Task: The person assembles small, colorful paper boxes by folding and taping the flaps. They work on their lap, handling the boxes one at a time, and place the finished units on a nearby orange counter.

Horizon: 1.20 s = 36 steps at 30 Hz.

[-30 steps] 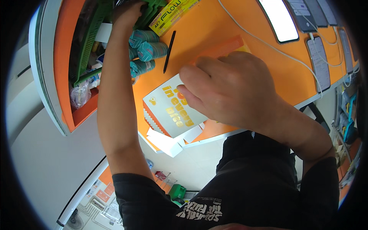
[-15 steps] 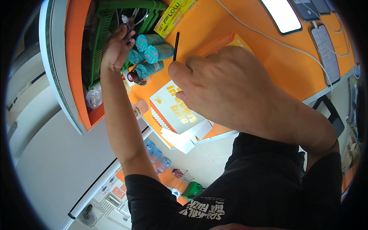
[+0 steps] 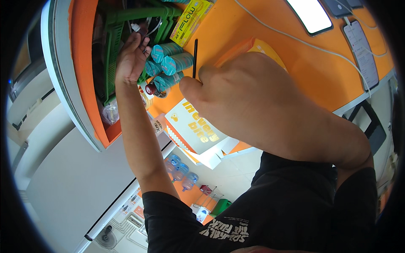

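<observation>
My left hand [image 3: 133,61] reaches up over the green plastic basket [image 3: 112,55], its fingers curled. At its fingertips is the white plug [image 3: 136,27] of a cable; what they grip is in shadow. My right hand [image 3: 240,92] is closed, its back toward me, above the table. A thin black stick [image 3: 195,57], like a pen, rises from between its thumb and forefinger; the lower end is hidden. Between the hands stand several teal cylinders [image 3: 177,63] and a dark-red-capped bottle [image 3: 150,89]. Below lies a white and orange box [image 3: 196,126], partly covered by my right hand.
A yellow box [image 3: 190,21] stands beside the basket. An orange packet [image 3: 247,46] lies behind my right hand. Phones [image 3: 310,17] and white cables [image 3: 295,40] lie at the right. A raised orange ledge [image 3: 90,84] borders the table's left side.
The view has shifted slightly, so the table things sit a little lower. My right hand has moved slightly left and down, and more of the black stick shows. My left hand stays by the basket.
</observation>
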Available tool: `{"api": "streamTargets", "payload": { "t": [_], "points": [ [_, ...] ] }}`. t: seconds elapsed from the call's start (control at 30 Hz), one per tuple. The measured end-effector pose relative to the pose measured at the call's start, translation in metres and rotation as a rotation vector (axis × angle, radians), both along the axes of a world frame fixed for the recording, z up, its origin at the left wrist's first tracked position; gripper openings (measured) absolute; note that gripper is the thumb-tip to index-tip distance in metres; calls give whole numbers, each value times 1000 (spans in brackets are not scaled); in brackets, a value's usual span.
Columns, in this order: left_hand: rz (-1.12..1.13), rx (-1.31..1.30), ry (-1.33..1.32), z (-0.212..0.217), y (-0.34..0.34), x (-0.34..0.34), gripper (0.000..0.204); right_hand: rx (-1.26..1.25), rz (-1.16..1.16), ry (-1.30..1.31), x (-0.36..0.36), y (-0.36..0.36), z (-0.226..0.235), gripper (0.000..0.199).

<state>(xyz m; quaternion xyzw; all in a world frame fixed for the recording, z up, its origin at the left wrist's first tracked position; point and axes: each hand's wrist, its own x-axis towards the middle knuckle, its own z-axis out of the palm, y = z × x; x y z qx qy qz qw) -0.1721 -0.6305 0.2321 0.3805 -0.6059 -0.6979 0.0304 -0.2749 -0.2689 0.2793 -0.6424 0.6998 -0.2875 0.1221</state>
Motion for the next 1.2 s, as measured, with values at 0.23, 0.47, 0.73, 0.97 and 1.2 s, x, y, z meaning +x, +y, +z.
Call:
{"api": "streamTargets", "payload": {
  "t": [0.23, 0.47, 0.73, 0.97, 1.2],
  "points": [
    [-17, -563, -183, -13, 36, -31, 44, -109, -105, -14, 18, -7, -19, 15],
    [-14, -890, -298, 54, 134, 13, 33, -197, -178, 2, 29, -7, -34, 11],
    [-379, -1033, -284, 23, 276, 97, 42, -258, -205, 36, 26, -8, -31, 17],
    [-366, -897, -268, -50, 270, 135, 55, -141, -100, -19, 24, -7, -27, 22],
    [-256, -1088, -4, -45, 281, 104, 53, 99, -131, -367, -37, 34, 56, 39]
  ]
}}
